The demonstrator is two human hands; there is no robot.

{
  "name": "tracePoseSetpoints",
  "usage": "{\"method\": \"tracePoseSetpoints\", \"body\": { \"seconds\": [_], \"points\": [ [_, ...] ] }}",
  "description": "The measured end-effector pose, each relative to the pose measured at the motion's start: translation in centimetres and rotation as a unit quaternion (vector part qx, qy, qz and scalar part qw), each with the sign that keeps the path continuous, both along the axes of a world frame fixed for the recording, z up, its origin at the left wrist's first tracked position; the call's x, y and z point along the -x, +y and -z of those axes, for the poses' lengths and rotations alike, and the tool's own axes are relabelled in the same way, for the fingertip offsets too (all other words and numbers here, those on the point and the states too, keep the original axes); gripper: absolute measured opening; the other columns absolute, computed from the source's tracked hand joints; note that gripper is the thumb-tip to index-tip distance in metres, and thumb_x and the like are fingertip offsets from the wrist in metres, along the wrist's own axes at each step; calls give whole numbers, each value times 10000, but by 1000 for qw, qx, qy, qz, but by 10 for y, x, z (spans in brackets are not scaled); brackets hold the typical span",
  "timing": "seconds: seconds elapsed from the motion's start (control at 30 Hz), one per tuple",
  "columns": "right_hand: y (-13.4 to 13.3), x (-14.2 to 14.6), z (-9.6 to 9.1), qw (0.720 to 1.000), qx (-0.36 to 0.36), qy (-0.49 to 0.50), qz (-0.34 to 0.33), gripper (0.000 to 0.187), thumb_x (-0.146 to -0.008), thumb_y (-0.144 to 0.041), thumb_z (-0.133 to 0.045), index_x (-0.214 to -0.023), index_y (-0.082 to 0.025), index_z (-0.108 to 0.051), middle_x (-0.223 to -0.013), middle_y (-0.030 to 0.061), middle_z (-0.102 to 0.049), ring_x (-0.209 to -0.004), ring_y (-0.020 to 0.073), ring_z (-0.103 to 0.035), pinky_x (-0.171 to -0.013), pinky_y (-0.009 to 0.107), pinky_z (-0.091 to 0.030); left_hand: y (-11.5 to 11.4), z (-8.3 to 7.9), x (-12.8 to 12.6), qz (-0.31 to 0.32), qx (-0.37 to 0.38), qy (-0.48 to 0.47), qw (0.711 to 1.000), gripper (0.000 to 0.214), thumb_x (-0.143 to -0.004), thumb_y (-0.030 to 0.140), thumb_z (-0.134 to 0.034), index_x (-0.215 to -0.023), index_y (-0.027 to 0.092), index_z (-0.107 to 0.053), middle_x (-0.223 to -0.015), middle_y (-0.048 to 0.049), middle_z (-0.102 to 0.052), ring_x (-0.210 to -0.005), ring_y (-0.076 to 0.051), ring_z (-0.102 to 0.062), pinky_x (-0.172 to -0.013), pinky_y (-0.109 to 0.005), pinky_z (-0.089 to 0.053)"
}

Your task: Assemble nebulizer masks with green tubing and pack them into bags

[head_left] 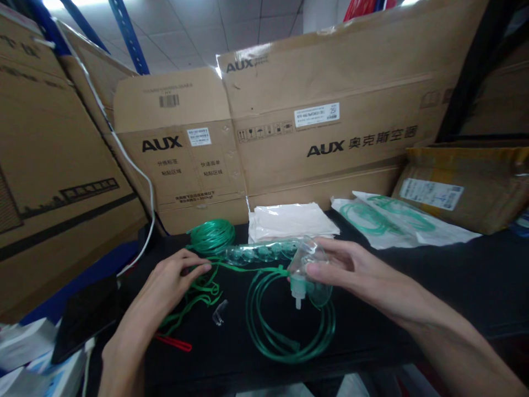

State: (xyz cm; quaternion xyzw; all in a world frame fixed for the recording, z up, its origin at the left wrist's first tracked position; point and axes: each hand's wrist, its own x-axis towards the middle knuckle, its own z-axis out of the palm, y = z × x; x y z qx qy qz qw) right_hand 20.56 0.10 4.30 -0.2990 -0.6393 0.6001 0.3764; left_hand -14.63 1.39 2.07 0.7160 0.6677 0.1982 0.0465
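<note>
Clear mask (312, 256) partly hidden by right hand (345, 264); shipping label (432, 193) print blurred; white boxes (27, 343) cut off at left.

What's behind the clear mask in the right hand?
Behind the clear mask, a row of clear pieces extends leftward, with a white stack farther back. The mask and right hand obscure the row's right end, so I can't tell where it stops.
</note>
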Motion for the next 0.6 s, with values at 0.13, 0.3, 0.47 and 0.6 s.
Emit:
{"method": "tracePoseSetpoints", "body": {
  "seconds": [0.13, 0.3, 0.47, 0.6],
  "points": [
    [10, 5, 25, 998, 30, -47, -39, 453, -766, -522, -829, -999, -169, -665, -970, 56, -743, -951, 226, -701, -868, 339, -534, -8, -10, -24, 38, -45, -36, 998, 449, -870, 618, -565, -978, 266, -821, -962, -35, -784, -897, -263, -713, -807, -320, -514],
    [24, 7, 44, 997, 14, -72, -32, 499, -800, -534, -800, -1089, -159, -639, -890, 31, -723, -826, 184, -677, -729, 285, -504, -15, -11, -59, 92, -4, -84, 992, 426, -964, 543, -524, -1203, 253, -724, -811, 18, -768, -773, -200, -702, -738, -276, -498],
    [29, 4, 42, 996, -17, -91, -9, 484, -802, -522, -798, -1097, -161, -669, -1036, 51, -723, -887, 194, -687, -730, 276, -499, -12, -7, -75, 142, 56, -130, 980, 330, -966, 525, -562, -1053, 273, -757, -907, 30, -798, -897, -200, -732, -783, -249, -511],
    [31, 3, 46, 993, -6, -118, -28, 500, -810, -518, -791, -1120, -152, -648, -913, 37, -721, -847, 192, -687, -689, 269, -483, -10, -5, -74, 162, 86, -137, 973, 310, -949, 540, -602, -1056, 308, -777, -1024, 44, -804, -991, -210, -734, -872, -252, -518]
  ]
}}
